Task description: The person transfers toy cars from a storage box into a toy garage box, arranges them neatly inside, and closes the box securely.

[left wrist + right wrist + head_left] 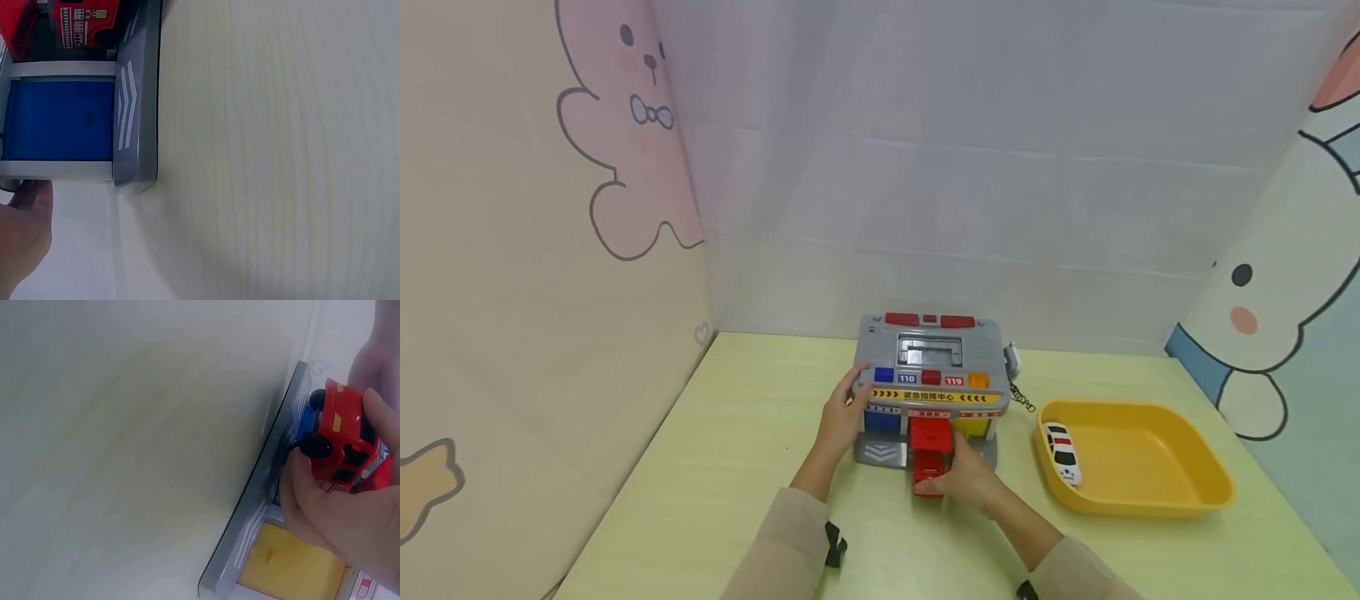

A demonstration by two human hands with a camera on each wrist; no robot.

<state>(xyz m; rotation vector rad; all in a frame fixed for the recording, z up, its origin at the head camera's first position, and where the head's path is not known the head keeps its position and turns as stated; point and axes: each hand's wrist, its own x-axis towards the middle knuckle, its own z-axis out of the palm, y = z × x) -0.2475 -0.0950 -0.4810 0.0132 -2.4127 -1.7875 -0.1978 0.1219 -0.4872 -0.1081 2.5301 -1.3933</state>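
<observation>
My right hand point(966, 479) grips a red toy fire truck point(929, 472) between thumb and fingers. The truck is at the middle doorway of a grey toy garage point(880, 333), one end toward the opening, below a raised red door point(931, 434). In the right wrist view its black wheels and windows show past the fingers point(306, 487). Extended fingers of my left hand point(841, 421) rest against the garage's upper left corner. The left wrist view shows part of that hand point(25, 231) beside the wall, its fingertips hidden. The blue door point(59, 119) and yellow door point(290, 562) are down.
To the right, a yellow tray point(1138, 500) holds a white toy police car point(1063, 454) along its left side. A small grey piece point(1012, 360) on a coiled cord point(1021, 397) hangs at the garage's right side. Behind the pale table point(700, 500) hangs a white curtain point(962, 208).
</observation>
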